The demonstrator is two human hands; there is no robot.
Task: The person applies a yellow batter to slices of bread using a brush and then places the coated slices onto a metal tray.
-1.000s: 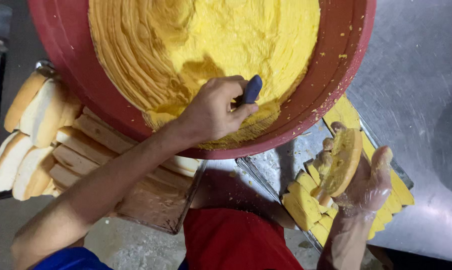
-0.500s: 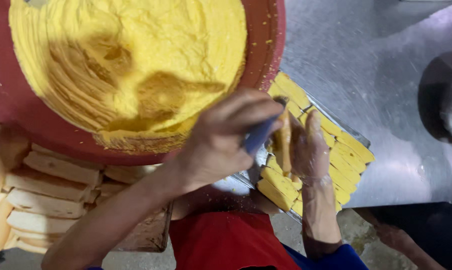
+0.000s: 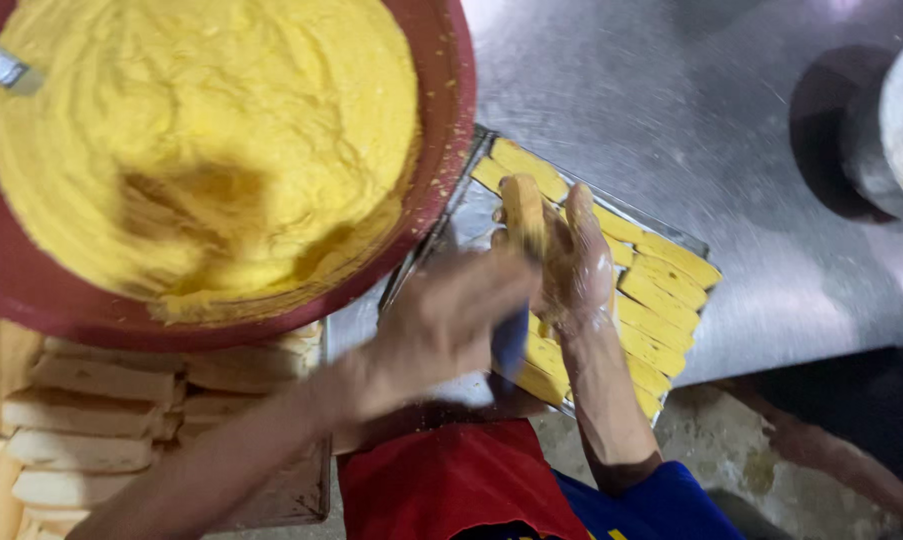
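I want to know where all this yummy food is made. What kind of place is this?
Probably a bakery or food-shop kitchen. A huge red bowl of yellow spread, stacks of plain bread pieces, and a metal tray of coated pieces sit on a steel counter.

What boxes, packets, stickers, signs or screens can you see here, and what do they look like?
None in view: no packets, labels, signs or screens.
Only open containers show:
Big round red bowl, upper left, full of yellow spread.
Flat rectangular metal tray, centre right on the steel table, holding rows of yellow-coated bread slices.
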